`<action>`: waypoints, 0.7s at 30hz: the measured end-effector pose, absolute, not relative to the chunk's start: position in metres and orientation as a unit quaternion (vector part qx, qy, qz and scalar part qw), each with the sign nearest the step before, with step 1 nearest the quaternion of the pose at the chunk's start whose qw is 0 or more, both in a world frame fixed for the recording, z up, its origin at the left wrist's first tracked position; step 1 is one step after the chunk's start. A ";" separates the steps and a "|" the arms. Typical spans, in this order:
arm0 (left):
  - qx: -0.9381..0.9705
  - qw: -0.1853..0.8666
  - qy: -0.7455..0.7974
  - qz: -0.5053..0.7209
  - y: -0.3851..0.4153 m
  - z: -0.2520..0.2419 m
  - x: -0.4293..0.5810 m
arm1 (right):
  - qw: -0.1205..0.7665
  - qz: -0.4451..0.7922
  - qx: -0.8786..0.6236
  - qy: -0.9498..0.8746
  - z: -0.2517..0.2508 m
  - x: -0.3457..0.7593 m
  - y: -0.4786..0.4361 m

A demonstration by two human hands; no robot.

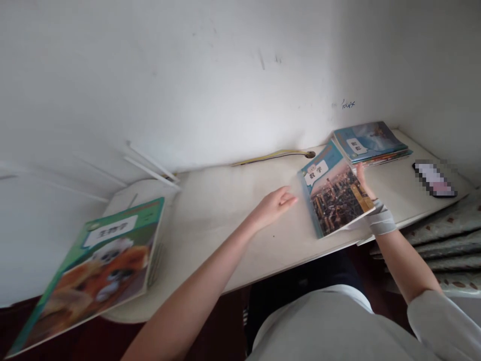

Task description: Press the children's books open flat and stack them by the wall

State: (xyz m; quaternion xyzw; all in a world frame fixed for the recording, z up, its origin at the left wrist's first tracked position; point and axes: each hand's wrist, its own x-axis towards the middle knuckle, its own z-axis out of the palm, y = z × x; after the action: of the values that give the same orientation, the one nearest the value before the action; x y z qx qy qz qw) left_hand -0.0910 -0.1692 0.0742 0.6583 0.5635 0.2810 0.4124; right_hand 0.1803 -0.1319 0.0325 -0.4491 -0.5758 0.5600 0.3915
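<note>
My right hand (363, 181) grips a math textbook (336, 193) by its right side, partly hidden behind it. The book is tilted over the desk, its cover showing a city skyline under a blue top band. To the left of that book, my left hand (273, 204) hovers over the desk with nothing in it, fingers loosely bent and slightly apart. Just behind the held book lies a stack of books (372, 143) with a blue cover on top. A green biology textbook (105, 265) with a picture of pandas tops another pile at the desk's left end.
The white desk (210, 215) runs along a marked white wall. A phone (434, 178) lies at its right end. A yellow cable (278, 153) leads to a hole at the back edge. White rack bars (150, 168) stand at the left; patterned fabric (443, 240) hangs at the right.
</note>
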 end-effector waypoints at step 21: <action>0.749 -0.020 0.640 0.170 -0.237 0.022 -0.104 | 0.207 -0.005 -0.550 -0.809 0.028 0.154 -0.116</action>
State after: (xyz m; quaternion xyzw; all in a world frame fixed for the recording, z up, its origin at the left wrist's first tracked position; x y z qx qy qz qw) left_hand -0.1039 -0.2367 0.0218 0.7492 0.6400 0.1696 -0.0204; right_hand 0.1541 -0.1158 0.0280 -0.5496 -0.8093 -0.0051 0.2072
